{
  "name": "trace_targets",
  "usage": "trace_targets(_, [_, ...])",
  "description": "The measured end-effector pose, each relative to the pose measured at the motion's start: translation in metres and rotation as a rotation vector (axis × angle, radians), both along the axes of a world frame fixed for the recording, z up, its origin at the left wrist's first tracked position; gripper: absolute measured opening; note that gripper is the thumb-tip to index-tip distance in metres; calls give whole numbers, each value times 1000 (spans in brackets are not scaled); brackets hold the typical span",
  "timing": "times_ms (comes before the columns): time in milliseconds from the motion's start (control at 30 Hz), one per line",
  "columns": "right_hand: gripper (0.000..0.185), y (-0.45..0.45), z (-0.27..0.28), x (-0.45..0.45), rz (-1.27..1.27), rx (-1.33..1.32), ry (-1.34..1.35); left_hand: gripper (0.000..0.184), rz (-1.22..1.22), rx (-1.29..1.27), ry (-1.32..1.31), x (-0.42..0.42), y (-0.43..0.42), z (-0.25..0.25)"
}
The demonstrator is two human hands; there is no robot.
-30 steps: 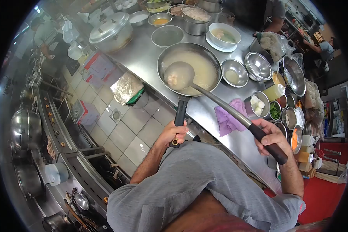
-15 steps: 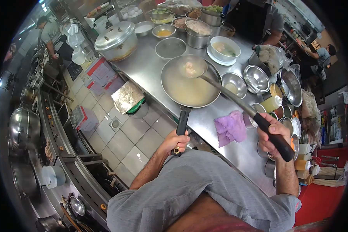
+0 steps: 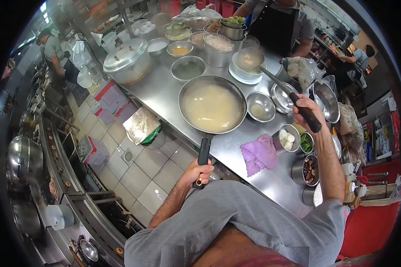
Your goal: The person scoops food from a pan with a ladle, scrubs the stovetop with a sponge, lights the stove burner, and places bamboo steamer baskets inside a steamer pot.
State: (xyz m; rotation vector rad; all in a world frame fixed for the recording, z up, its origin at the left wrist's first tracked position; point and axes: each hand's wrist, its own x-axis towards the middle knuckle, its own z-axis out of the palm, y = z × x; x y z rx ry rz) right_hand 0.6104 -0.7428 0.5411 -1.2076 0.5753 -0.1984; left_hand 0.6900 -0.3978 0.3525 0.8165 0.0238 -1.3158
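Observation:
Wrapped round the black handle of a frying pan, my left hand is closed. Pale, cloudy liquid fills much of the pan, whose base is over the steel table near its edge. My right hand grips the black handle of a long ladle. The ladle's bowl, with pinkish pieces in it, is over the white bowl on a white plate. Whether the ladle touches that bowl I cannot tell. Right of the pan sits a small steel bowl with a little pale liquid.
A purple cloth lies on the steel table. Eggs in a steel pot, greens and brown pieces stand at the right. A lidded pot is at the back left. A person in a black apron stands across the table.
The ladle has moved from the pan up and right to over the white bowl, carrying pinkish pieces. My right hand has risen with it. My left hand still holds the pan.

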Motion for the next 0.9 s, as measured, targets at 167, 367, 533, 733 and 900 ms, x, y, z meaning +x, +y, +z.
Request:
trace_targets(167, [42,-25,-35,13,17,-222,128,18,-10,-16,22,1,-2,-5])
trace_targets(367, [67,-24,-84,-3,118,-771,231,16,2,-18,34,0,-3,-3])
trace_targets(533, [63,10,-82,-41,76,-1214,312,16,20,-8,17,-1,-5,-1])
trace_targets(733, [65,36,-86,-92,114,-766,263,17,-5,22,-26,1,-7,-1])
trace_targets(900, [60,33,-68,-98,280,-1041,422,17,12,35,-48,2,-9,-1])
